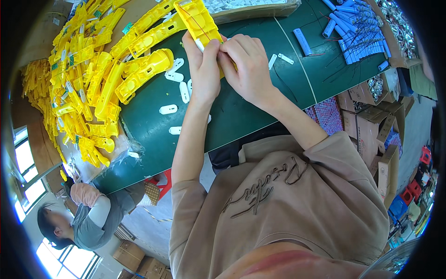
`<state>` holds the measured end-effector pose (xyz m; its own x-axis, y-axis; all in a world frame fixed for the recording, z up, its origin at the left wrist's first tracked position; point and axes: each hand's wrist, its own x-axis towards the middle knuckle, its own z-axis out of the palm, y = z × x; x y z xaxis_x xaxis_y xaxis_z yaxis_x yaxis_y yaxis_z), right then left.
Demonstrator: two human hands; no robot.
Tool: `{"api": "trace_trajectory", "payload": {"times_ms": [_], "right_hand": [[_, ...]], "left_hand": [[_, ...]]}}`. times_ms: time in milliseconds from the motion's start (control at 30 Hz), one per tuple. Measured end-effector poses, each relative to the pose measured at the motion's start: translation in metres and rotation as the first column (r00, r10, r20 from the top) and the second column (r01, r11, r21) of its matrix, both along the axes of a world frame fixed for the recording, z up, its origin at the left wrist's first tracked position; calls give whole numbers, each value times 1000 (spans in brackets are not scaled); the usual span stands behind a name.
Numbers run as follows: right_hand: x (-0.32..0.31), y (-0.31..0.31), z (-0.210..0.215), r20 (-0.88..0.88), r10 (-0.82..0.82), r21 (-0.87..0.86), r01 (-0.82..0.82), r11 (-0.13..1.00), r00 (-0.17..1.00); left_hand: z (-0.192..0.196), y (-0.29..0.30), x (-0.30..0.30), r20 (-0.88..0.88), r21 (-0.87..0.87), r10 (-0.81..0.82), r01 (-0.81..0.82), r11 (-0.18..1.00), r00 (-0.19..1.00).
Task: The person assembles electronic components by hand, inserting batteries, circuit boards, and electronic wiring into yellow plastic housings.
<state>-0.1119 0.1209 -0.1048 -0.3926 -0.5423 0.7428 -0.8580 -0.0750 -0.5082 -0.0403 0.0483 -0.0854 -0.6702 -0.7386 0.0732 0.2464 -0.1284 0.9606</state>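
Note:
Both hands meet over the green table, at its far side, on a yellow plastic housing [197,19] that has a thin red wire along its inside. My left hand [203,65] is closed round the housing's left edge, its thumb pressed near a small white piece [200,44]. The fingers of my right hand [247,63] pinch the near right part of the same housing; what lies right under the fingertips is hidden. Left of my hands, several similar yellow housings [144,74] lie in a row, and several small white oval plates [184,92] are scattered beside my left forearm.
A large heap of yellow housings [83,93] covers the table's left end. Blue cylindrical cells [357,32] with wires lie at the right, one cell [302,42] apart. An open box of white parts [251,10] stands at the back. Another person [93,218] is at lower left.

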Motion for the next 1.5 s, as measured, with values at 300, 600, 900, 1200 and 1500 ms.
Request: {"api": "trace_trajectory", "payload": {"times_ms": [300, 600, 900, 1200, 1500], "right_hand": [[-71, 64, 33, 248, -184, 487, 42, 873, 951], [-138, 94, 20, 73, -127, 743, 31, 668, 989], [-140, 96, 16, 23, 44, 814, -44, 579, 999], [-60, 22, 54, 495, 175, 179, -297, 938, 851], [-51, -16, 13, 380, 152, 34, -178, 983, 912]], "left_hand": [[2, -5, 2, 133, -31, -96, 101, 994, 986], [-1, -2, 0, 129, -65, -139, 148, 987, 982], [0, 6, -2, 140, 2, -200, 202, 979, 970], [-8, 14, -4, 121, -41, -284, 291, 956, 951], [-12, 12, -3, 199, -43, -240, 253, 966, 950]]}}
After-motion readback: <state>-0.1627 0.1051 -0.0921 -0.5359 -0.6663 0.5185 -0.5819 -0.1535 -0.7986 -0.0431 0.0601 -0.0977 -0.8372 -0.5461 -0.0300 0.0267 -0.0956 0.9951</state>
